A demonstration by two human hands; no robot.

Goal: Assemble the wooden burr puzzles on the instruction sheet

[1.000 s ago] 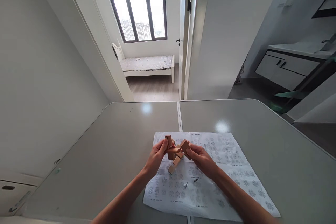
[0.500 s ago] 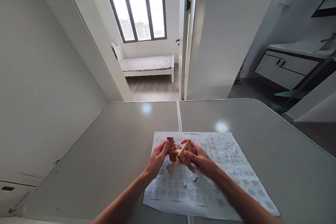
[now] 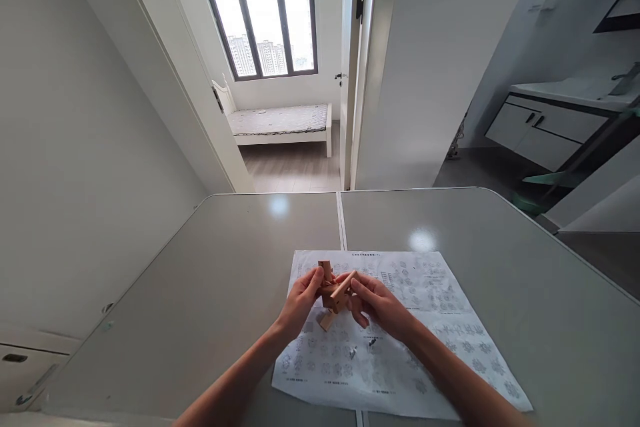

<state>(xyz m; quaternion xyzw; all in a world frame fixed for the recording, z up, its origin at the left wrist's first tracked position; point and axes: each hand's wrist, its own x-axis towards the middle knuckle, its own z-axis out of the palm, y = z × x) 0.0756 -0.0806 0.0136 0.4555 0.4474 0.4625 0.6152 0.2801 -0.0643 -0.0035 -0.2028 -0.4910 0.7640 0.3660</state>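
Several wooden blocks (image 3: pixel 329 296) are crossed together between my two hands, above a printed paper sheet. On the left side of them, my left hand (image 3: pixel 303 297) pinches an upright block (image 3: pixel 325 269) with thumb and fingers. My right hand (image 3: pixel 373 298) grips a slanted wooden block (image 3: pixel 344 291) on the right side, thumb on its near face. Below the cluster, a light wooden block (image 3: pixel 327 320) shows its lower end; its upper part is hidden. Two small metallic-looking pieces (image 3: pixel 353 352) lie on the printed sheet (image 3: pixel 400 373), too small to make out.
The sheet lies on a grey table (image 3: pixel 240 260) with a seam down its middle. Past the far table edge are a doorway, a bed (image 3: pixel 280 121) and a window. A sink cabinet (image 3: pixel 545 123) stands at the right.
The block in my right hand has turned from showing its broad face to a narrower side and shifted slightly left. My right fingers have moved with it, while my left hand stays nearly still.
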